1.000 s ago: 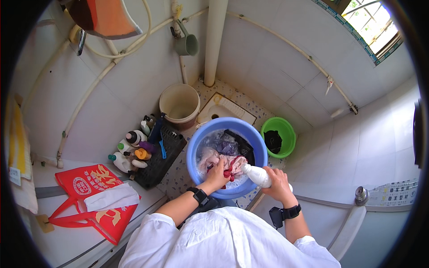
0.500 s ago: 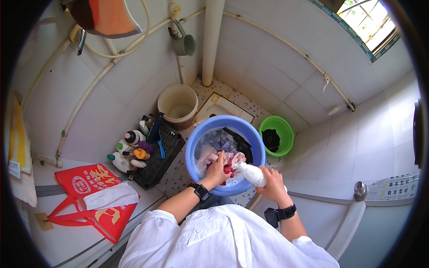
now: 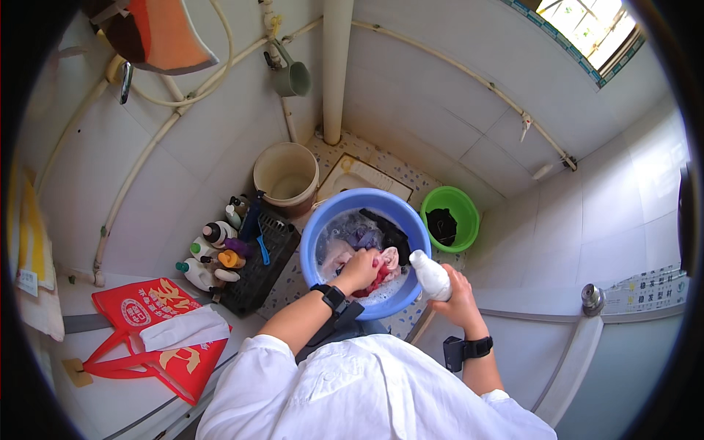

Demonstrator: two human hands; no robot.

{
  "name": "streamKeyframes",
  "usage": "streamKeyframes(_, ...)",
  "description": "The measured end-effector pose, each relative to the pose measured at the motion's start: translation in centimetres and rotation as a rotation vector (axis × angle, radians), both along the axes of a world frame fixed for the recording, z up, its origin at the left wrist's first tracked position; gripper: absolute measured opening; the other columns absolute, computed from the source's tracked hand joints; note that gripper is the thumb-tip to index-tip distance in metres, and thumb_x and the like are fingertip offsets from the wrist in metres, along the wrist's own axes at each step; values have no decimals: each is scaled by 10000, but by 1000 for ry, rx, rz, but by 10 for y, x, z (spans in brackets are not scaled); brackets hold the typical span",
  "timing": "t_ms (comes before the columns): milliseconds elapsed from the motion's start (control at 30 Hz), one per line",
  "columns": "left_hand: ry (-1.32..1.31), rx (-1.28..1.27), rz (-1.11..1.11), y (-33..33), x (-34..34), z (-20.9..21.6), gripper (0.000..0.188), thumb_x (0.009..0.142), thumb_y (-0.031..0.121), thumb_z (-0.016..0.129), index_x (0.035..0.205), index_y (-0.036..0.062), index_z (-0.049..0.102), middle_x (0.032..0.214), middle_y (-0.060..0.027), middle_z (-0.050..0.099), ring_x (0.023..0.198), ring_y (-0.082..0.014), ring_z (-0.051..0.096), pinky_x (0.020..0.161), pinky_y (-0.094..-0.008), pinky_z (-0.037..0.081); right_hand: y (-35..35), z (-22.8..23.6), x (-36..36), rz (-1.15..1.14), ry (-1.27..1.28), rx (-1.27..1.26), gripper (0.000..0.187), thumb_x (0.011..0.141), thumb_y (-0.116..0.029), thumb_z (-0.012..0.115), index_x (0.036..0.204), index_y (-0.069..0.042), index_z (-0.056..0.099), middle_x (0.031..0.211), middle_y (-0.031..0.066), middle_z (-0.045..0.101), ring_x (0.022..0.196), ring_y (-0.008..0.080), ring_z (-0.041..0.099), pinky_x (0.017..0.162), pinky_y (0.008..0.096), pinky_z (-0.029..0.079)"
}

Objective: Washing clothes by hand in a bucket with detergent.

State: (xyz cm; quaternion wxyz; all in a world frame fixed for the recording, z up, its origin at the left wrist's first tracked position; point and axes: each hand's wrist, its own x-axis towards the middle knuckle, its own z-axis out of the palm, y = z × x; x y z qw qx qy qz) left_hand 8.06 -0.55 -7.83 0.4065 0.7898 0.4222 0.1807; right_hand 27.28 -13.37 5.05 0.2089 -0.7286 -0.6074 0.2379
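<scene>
A blue basin [image 3: 312,233] in front of me holds sudsy water and wet laundry. My left hand [image 3: 358,270] grips a pink and red garment [image 3: 386,265] at the basin's near side, its fingers closed in the cloth. Black cloth [image 3: 386,233] and purplish cloth [image 3: 364,236] lie in the water beyond it. My right hand [image 3: 456,299] is wrapped round a white bottle [image 3: 430,275], which is tilted over the basin's right rim with its narrow end up and to the left, apart from the garment.
A green basin [image 3: 469,233] with black cloth stands right of the blue one. Behind are a beige bucket [image 3: 286,151] and a squat toilet [image 3: 367,176]. At left, several bottles [image 3: 198,275] crowd a black crate [image 3: 257,282]; a red bag [image 3: 136,304] lies nearer.
My right hand has drawn the bottle rightward, away from the garment, to the basin's rim. My left hand has closed on the cloth. The whole view has shifted slightly.
</scene>
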Motion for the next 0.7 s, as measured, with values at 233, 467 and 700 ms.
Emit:
streamKeyframes(233, -606, -203, 78, 37, 11, 147, 285, 867, 228, 475, 737, -19, 531, 606, -104, 538, 564, -136, 487, 548, -287, 399, 1, 16, 9, -84, 63, 171, 703, 502, -111, 708, 1146, -58, 430, 993, 143, 519, 967, 324, 470, 842, 392, 350)
streamKeyframes(467, -1032, -594, 58, 53, 9, 252, 184, 874, 235, 478, 867, 60, 532, 769, -7, 578, 680, -65, 548, 603, -204, 452, 10, 35, 11, -159, 246, 312, 688, 512, -70, 704, 1142, -62, 426, 1038, 127, 505, 979, 304, 466, 860, 381, 357)
streamKeyframes(700, -1194, -637, -81, 55, 11, 342, 194, 878, 222, 458, 879, 36, 511, 844, -78, 589, 721, -134, 579, 632, -271, 486, 11, 49, 13, -140, 242, 373, 689, 507, -69, 707, 1139, -67, 432, 1058, 119, 503, 993, 300, 463, 868, 382, 354)
